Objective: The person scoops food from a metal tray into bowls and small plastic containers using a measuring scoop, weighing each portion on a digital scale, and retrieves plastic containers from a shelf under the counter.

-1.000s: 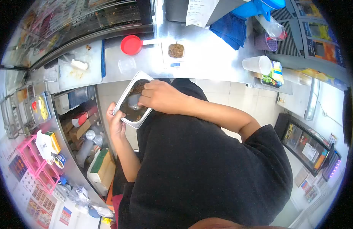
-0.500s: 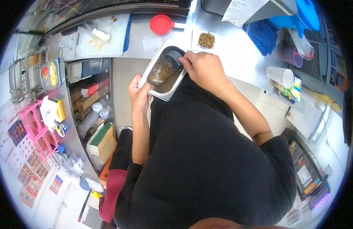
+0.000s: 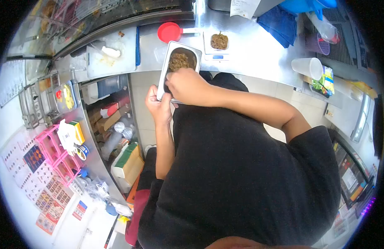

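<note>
A deep metal pan (image 3: pixel 163 79) with brown minced food (image 3: pixel 178 61) at its far end is tilted in front of my body. My left hand (image 3: pixel 159 104) grips its near left corner. My right hand (image 3: pixel 187 85) is closed over the pan's near half; what it holds is hidden beneath the fingers. On the steel counter beyond, a small clear container of the same brown food (image 3: pixel 219 41) rests on a white scale (image 3: pixel 217 57). Left of it lies a red scoop (image 3: pixel 169 32) with a pale handle.
A cutting board (image 3: pixel 96 62) with a white item lies at the left. Blue cloths (image 3: pixel 279 25), a white cup (image 3: pixel 307 67) and a purple basket (image 3: pixel 320 45) are at the right. A co-worker's maroon sleeve (image 3: pixel 138 213) shows below left.
The grey scoop seen in the pan earlier is now hidden under my right hand, which moved to the near end. The brown food is now heaped at the far end.
</note>
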Motion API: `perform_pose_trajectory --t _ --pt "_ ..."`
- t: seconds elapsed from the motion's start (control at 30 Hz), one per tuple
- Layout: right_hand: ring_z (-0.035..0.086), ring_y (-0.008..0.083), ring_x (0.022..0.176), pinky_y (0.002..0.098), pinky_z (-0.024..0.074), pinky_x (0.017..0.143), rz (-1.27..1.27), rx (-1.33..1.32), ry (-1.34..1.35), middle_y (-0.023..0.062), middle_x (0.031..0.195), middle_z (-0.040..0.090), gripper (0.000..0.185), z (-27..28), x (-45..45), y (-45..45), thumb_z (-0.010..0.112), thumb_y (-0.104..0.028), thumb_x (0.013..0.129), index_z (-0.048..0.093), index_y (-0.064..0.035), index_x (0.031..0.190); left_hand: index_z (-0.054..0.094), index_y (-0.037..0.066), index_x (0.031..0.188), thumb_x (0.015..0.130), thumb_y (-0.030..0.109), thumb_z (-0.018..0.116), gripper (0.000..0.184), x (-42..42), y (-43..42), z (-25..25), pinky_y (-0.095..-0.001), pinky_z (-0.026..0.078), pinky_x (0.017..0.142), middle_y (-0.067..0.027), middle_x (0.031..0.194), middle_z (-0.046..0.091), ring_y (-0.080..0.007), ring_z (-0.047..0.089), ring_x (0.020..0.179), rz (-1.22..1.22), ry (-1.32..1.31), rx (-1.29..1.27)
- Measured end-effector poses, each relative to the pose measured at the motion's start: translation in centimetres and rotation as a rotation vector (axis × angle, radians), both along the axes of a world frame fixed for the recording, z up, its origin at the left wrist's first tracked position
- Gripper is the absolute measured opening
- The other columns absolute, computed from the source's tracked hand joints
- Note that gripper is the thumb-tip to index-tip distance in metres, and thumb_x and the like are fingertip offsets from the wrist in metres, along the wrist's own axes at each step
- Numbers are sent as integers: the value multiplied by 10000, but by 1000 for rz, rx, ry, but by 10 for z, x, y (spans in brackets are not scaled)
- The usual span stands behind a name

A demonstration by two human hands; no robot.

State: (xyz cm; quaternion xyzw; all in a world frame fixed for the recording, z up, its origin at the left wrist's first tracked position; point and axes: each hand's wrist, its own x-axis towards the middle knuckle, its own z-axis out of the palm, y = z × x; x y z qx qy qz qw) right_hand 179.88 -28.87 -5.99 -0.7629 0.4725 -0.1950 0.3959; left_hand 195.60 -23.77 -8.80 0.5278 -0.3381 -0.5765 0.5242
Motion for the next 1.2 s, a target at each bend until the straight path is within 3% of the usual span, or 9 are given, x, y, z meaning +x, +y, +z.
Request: perform_pose_trajectory --t 0.13,0.23,0.43,0.57,0.7,0.83,0.87,0.97,1.2 --pt "646 462 740 510 490 682 -238 199 -173 282 761 642 301 -18 -10 -9 646 -208 936 675 48 779 431 77 766 811 -96 612 254 -2 5 1 -285 532 410 -42 726 574 -100 549 538 -4 -18 7" --pt "552 169 614 382 443 604 -310 459 -346 103 639 615 277 -24 -27 -13 665 -222 977 728 22 861 435 78 779 817 -93 639 268 2 5 -1 -299 543 419 -46 735 577 -113 556 534 -2 -7 -7" --pt "400 41 617 261 330 551 -360 717 -544 -48 663 537 297 -11 -61 -5 660 -287 1019 727 -30 885 468 75 850 831 -81 648 239 13 -3 6 -342 547 428 -78 833 614 -164 614 629 -33 66 -57" --pt "429 33 625 249 347 557 -437 718 -643 -66 686 530 249 1 -87 0 642 -263 1035 706 -29 975 475 96 862 844 -43 653 226 15 -5 -1 -337 537 442 -48 802 598 -160 607 612 -6 130 -16" --pt "500 66 659 264 440 605 -543 156 -544 -76 699 554 213 -22 -123 8 632 -243 1040 693 -39 1023 456 100 834 867 -26 654 237 12 -10 -25 -323 538 435 -75 791 632 -173 633 596 16 220 9" --pt "553 74 688 283 474 638 -672 -58 -117 25 782 639 198 -19 -166 11 643 -213 1026 660 -19 1059 479 91 855 875 -29 642 204 5 -13 -35 -308 539 445 -73 796 635 -157 635 600 30 240 51" --pt "631 153 664 330 509 650 -659 -61 15 107 844 686 157 -17 -170 11 643 -177 1012 652 -32 1070 483 89 859 876 -31 639 197 4 -15 -39 -308 539 446 -73 800 637 -157 635 601 23 244 52" --pt "683 325 801 419 540 701 -541 -317 224 164 937 677 138 -52 -177 9 629 -140 966 644 -66 1081 486 83 864 872 -43 633 194 -2 -17 -44 -306 541 451 -74 807 640 -151 631 601 16 250 90" --pt "644 343 789 468 518 669 -395 -442 536 135 840 585 98 -88 -180 21 640 -97 929 645 -79 1025 463 93 802 848 -55 635 232 -11 -18 -46 -307 546 450 -35 704 571 -143 601 548 18 262 109"
